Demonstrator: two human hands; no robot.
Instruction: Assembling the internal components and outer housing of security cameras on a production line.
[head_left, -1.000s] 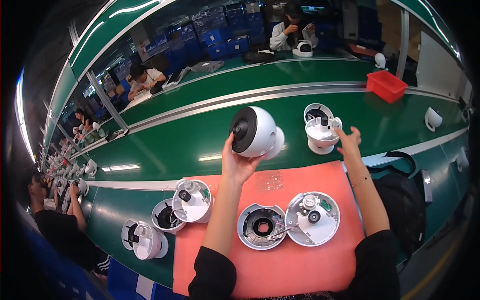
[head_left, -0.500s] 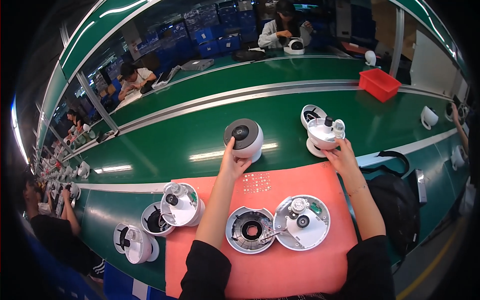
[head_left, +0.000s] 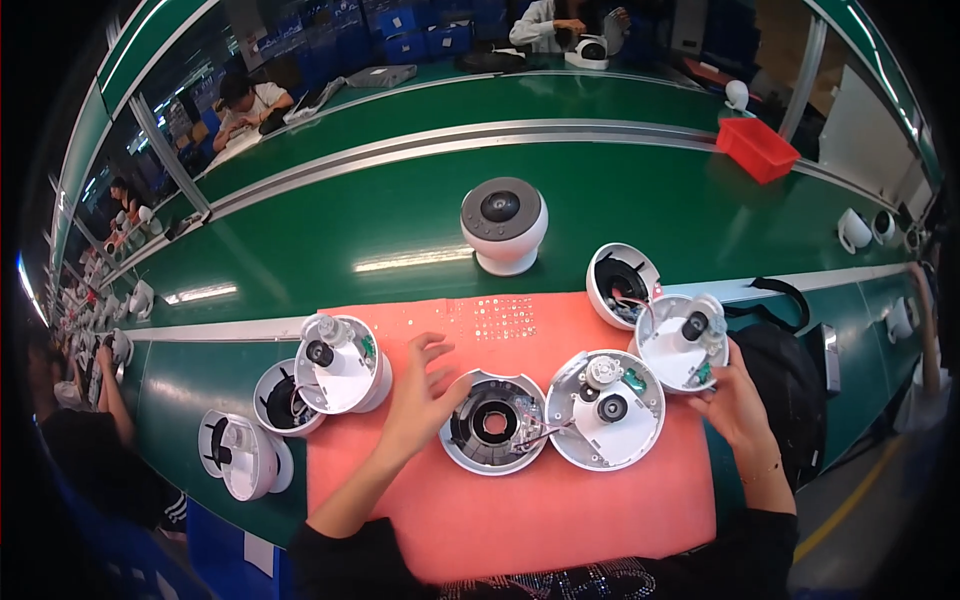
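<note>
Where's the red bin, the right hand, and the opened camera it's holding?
Red bin (head_left: 744, 154): head view, outer front wall.
Right hand (head_left: 738, 405): head view, back of the hand.
Opened camera (head_left: 679, 353): head view, white plate inside.

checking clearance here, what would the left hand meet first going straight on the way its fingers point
Likely the dark-faced white camera; if the left hand is low, the small shiny parts on the pink mat may come first. Its height is unclear.
</note>
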